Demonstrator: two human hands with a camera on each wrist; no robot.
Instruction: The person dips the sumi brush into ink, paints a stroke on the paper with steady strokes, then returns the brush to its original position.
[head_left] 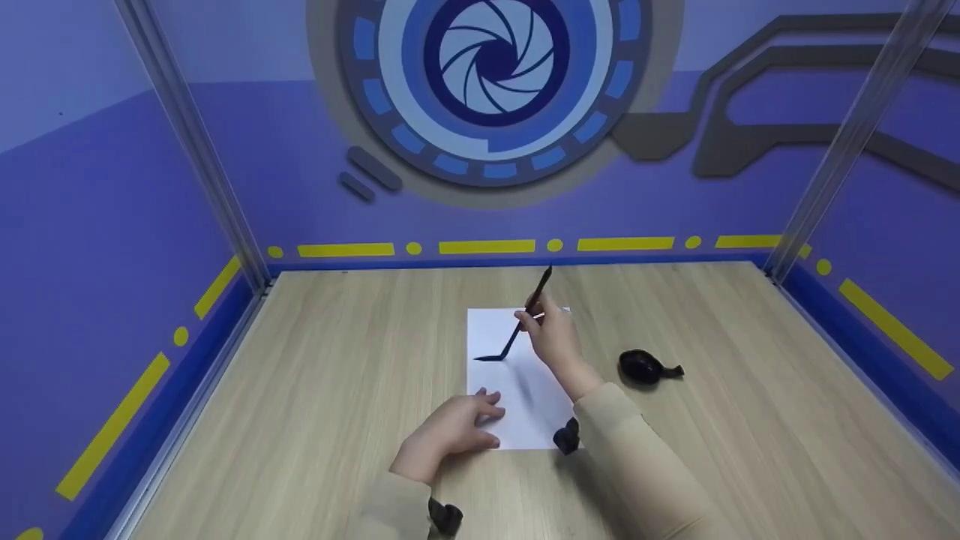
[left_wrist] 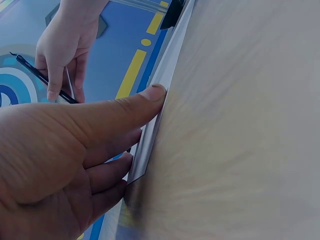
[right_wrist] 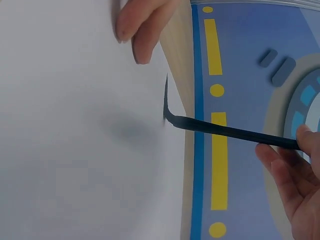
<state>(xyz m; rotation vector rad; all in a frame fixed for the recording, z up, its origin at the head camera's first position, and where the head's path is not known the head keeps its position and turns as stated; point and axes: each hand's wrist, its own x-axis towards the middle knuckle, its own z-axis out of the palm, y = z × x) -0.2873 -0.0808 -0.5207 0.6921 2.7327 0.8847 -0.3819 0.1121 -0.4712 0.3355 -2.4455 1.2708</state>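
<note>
My right hand pinches a black writing brush between thumb and fingers, its shaft slanting up to the right. The brush's lower end meets a white sheet of paper near the left edge. From there a tapering dark line runs leftward; whether it is ink or bent bristles, I cannot tell. At the sheet's lower left rests my left hand, fingers spread and nothing held. The left wrist view shows its thumb along the paper's near edge.
A small black gourd-shaped dish with a short handle lies right of the sheet on the wooden table. Blue patterned walls with metal corner posts enclose the back and sides. Dark devices are strapped at both wrists.
</note>
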